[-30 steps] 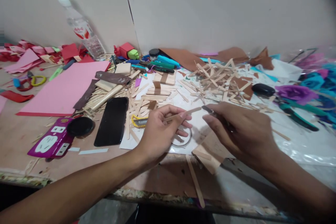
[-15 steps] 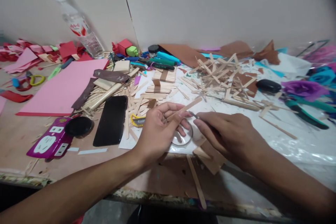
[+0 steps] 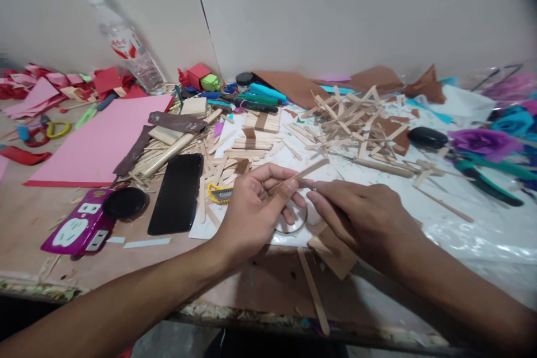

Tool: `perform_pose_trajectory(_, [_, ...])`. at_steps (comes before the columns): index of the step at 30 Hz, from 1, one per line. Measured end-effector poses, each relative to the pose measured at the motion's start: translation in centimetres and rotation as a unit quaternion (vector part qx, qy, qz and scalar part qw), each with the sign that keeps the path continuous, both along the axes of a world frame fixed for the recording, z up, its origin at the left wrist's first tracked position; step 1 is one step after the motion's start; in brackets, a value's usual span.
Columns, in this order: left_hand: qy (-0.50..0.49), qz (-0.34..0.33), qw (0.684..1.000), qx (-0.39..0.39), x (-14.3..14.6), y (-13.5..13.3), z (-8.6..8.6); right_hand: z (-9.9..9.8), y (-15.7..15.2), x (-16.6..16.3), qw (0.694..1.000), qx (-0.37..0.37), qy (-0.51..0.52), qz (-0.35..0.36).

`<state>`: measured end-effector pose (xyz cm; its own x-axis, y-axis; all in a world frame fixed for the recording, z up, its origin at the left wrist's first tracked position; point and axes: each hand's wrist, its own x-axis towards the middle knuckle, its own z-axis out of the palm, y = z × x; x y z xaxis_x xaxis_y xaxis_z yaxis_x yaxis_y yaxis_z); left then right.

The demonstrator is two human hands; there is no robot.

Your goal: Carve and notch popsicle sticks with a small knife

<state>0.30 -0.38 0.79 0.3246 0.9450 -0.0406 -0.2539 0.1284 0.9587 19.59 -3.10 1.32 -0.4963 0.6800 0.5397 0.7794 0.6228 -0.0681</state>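
My left hand (image 3: 255, 210) is closed on a thin wooden craft stick (image 3: 308, 170) that points up and to the right. My right hand (image 3: 363, 221) is closed on a small metal blade tool whose tip (image 3: 309, 184) touches the stick just below my left thumb. Both hands hover over a white sheet (image 3: 268, 232) with a clear ring (image 3: 293, 226) lying under them. A flat wooden piece (image 3: 333, 251) lies beneath my right wrist.
A heap of wooden sticks (image 3: 352, 117) lies behind the hands. To the left lie a black phone (image 3: 178, 193), a yellow cutter (image 3: 220, 193), a purple power strip (image 3: 79, 229) and pink paper (image 3: 100, 142). Green pliers (image 3: 482, 179) and paper flowers (image 3: 482, 142) lie at right. A bottle (image 3: 126, 45) leans on the wall.
My right hand has moved left toward my left hand, bringing the blade tip onto the stick. The left hand has barely moved.
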Motion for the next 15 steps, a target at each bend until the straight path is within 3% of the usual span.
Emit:
perform_pose_trajectory(10, [0.016,-0.009,1.000,0.015,-0.08,-0.14,-0.41,0.10,-0.22,-0.32,0.999,0.012,0.036,-0.004])
perform_pose_trajectory(15, [0.037,0.002,0.997,0.066,-0.30,-0.68,-0.19,0.49,-0.46,-0.80,0.995,-0.028,0.096,0.011])
